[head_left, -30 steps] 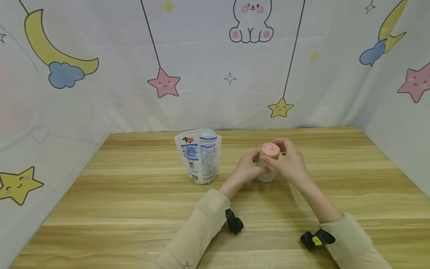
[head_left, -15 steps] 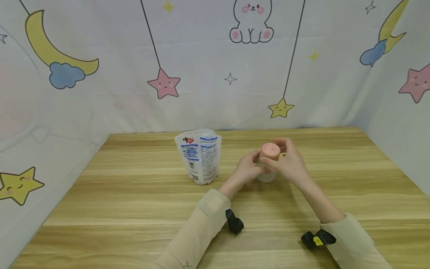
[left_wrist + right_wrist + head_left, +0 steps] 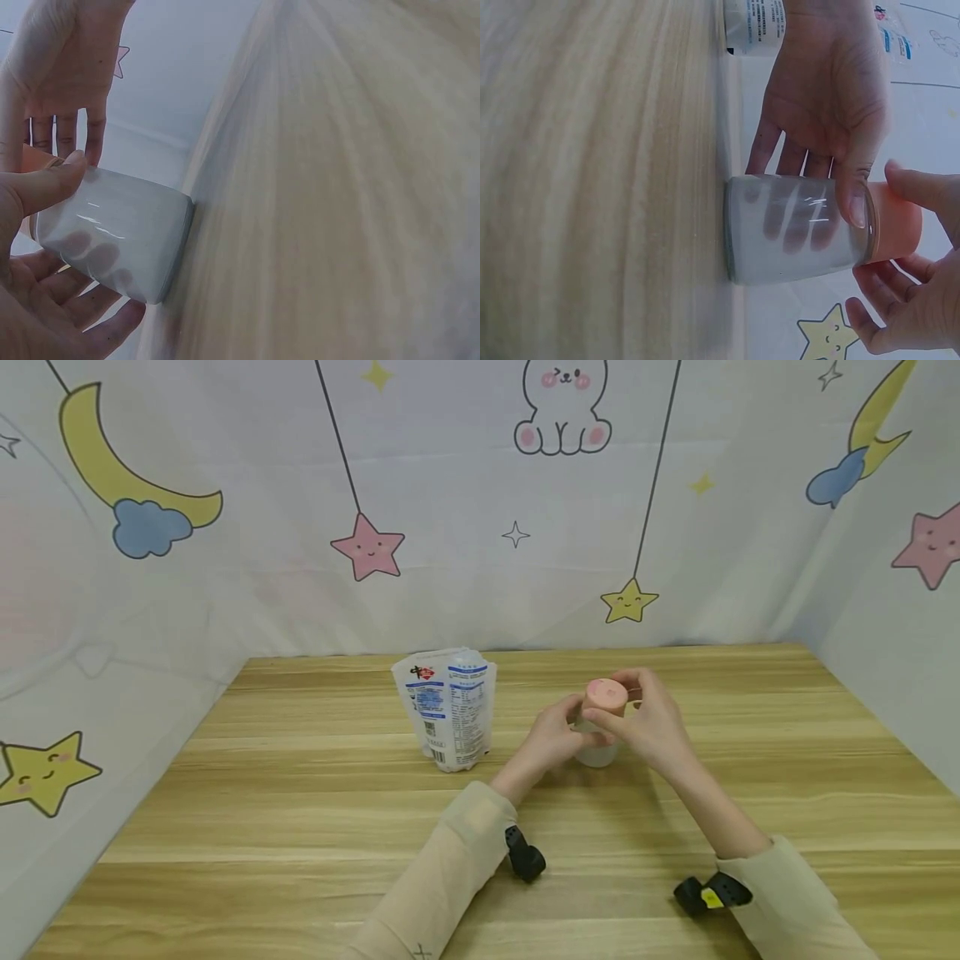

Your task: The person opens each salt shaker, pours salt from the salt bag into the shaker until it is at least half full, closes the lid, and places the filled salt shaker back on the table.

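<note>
Table point(image 3: 300, 827): fingers point(image 3: 790, 159) behind jar point(image 3: 780, 262), wrist views only.

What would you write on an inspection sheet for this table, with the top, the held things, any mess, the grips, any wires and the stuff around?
Surface: flat light-brown wood-grain table.
Job's things: clear round jar, upright on the table; peach-coloured round lid at its mouth, tightness can't be told.
Clutter: white plastic pouch with blue print, standing left of the jar in the head view, apart from it.
Grips: bare left grip holds the jar; bare right grip holds the lid.
Cables: nothing seen.
Surroundings: white cloth backdrop printed with moons, stars and a cartoon animal.
</note>
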`<action>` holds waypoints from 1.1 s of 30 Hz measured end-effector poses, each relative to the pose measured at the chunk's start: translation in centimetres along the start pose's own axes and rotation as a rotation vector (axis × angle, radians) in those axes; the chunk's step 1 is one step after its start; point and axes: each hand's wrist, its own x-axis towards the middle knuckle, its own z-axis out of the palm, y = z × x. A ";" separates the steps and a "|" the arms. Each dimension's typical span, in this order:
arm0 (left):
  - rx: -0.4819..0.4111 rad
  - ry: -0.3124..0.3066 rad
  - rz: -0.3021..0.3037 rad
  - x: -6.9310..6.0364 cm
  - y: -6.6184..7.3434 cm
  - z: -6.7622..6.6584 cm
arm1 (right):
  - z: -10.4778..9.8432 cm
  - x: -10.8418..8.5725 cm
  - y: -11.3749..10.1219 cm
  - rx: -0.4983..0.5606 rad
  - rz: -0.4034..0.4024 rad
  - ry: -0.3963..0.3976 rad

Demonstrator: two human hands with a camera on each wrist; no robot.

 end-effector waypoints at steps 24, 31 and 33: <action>0.011 0.009 -0.007 0.0 0.1 0.2 | -0.2 0.0 -0.3 -0.039 -0.030 -0.010; -0.002 0.008 -0.005 -0.1 0.1 0.2 | -0.2 0.0 -0.2 -0.038 -0.003 -0.023; -0.004 0.007 -0.003 -0.1 0.1 0.1 | -0.2 0.0 -0.2 -0.032 0.014 -0.026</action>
